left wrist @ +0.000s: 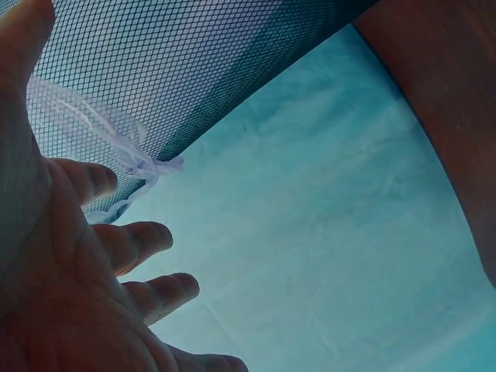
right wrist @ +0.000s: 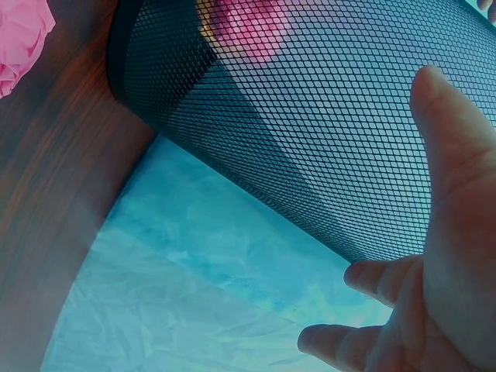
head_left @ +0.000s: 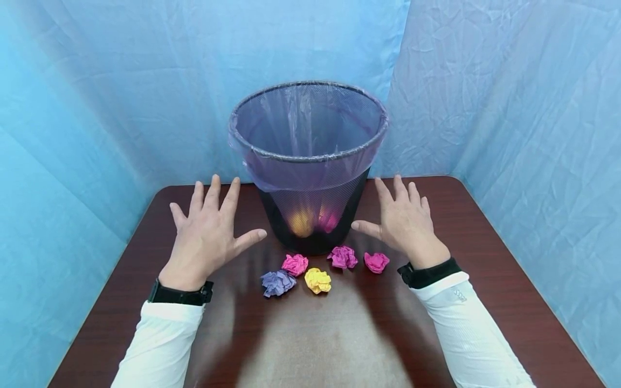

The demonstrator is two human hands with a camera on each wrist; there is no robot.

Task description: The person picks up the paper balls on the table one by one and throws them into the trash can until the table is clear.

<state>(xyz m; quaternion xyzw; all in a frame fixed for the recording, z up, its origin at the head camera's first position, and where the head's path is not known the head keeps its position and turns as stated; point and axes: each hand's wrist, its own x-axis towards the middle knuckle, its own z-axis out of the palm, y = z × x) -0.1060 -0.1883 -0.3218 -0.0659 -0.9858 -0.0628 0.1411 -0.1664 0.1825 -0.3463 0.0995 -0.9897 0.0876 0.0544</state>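
Note:
A black mesh wastebasket (head_left: 356, 202) lined with a translucent purple bag (head_left: 310, 175) stands upright on the table. Yellow and pink shapes show through its lower mesh. My left hand (head_left: 204, 237), fingers spread, is left of the basket and holds nothing. On the other side my right hand (head_left: 405, 221) is likewise spread and empty. Crumpled paper balls lie in front of the basket: blue-purple (head_left: 278, 283), pink (head_left: 295, 264), yellow (head_left: 318, 281), purple-magenta (head_left: 343, 257) and dark pink (head_left: 376, 262). In the left wrist view, a knotted bit of bag (left wrist: 147, 164) hangs by the mesh.
The dark brown wooden table (head_left: 490, 302) has rounded far corners. Light blue cloth (head_left: 160, 97) hangs behind it and along both sides. The basket stands close to the table's far edge.

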